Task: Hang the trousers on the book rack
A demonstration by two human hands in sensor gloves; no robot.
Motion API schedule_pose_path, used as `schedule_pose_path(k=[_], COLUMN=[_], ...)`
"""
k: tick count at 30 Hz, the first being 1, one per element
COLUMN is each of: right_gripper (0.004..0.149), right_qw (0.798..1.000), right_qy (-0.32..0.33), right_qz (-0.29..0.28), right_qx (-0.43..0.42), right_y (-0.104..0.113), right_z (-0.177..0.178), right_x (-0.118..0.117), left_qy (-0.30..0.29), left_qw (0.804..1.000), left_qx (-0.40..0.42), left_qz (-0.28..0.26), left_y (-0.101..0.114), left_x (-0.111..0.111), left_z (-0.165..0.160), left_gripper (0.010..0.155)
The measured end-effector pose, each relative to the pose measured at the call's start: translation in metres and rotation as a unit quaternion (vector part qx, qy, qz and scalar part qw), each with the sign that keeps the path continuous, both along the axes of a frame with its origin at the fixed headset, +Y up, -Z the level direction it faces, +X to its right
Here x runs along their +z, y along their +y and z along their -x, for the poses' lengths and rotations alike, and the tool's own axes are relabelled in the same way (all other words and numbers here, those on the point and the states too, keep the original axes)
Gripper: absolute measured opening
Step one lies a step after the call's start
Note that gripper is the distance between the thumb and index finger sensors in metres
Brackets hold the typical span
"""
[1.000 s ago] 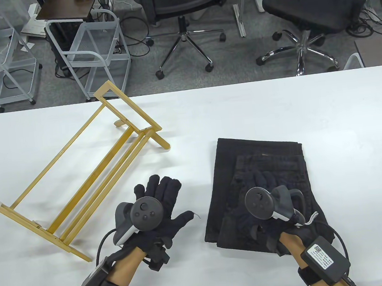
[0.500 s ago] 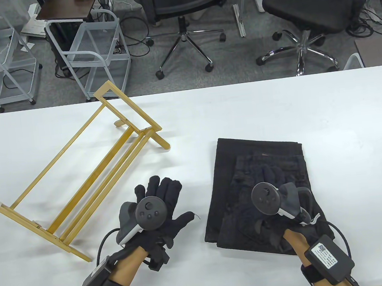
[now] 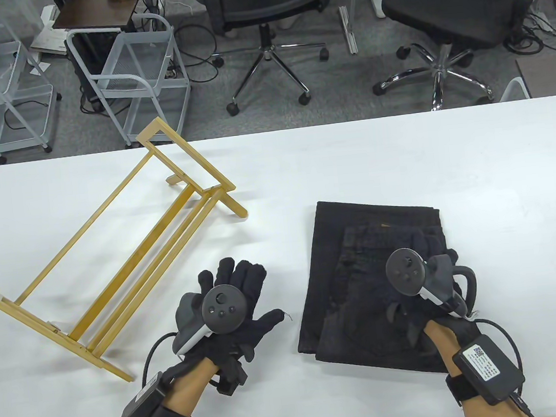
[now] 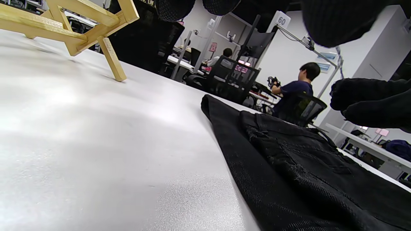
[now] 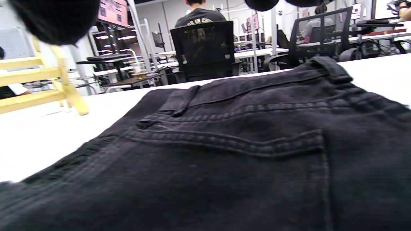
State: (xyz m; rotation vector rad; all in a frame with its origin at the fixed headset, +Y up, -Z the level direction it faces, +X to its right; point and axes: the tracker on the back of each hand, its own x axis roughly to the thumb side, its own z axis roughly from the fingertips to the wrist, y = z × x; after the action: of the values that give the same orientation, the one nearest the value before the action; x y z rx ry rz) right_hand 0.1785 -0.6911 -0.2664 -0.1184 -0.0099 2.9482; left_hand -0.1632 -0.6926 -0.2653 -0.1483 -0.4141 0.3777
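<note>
Folded black trousers (image 3: 361,259) lie flat on the white table (image 3: 401,157), right of centre; they also show in the left wrist view (image 4: 305,166) and fill the right wrist view (image 5: 224,150). A wooden book rack (image 3: 115,249) stands at the table's left; its foot shows in the left wrist view (image 4: 112,61) and it shows at the left of the right wrist view (image 5: 48,86). My left hand (image 3: 239,295) is open, fingers spread, over the bare table between rack and trousers. My right hand (image 3: 429,277) is open over the trousers' right half and grips nothing.
Past the table's far edge stand two white wire carts (image 3: 137,69) and two black office chairs (image 3: 268,3). The table's right half and far strip are bare. People sit at desks in the background of the wrist views.
My right hand has moved right and a little away from me across the trousers. My left hand has shifted slightly right. Trousers and rack have not moved.
</note>
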Motion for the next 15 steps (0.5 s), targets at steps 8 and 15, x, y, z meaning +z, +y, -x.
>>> schedule_pose_path(k=[8, 15], right_gripper=[0.110, 0.113], right_qw=[0.997, 0.987], right_qy=[-0.069, -0.133], right_qz=[0.040, 0.086], right_qx=[0.001, -0.005], right_y=[-0.010, -0.025], right_z=[-0.025, -0.050], right_x=[-0.009, -0.013], left_qy=[0.000, 0.002], left_qw=[1.000, 1.000], left_qx=[0.003, 0.004], left_qz=[0.000, 0.002], left_y=[0.001, 0.001], left_x=[0.000, 0.002], left_z=[0.001, 0.002], left_gripper=[0.090, 0.090])
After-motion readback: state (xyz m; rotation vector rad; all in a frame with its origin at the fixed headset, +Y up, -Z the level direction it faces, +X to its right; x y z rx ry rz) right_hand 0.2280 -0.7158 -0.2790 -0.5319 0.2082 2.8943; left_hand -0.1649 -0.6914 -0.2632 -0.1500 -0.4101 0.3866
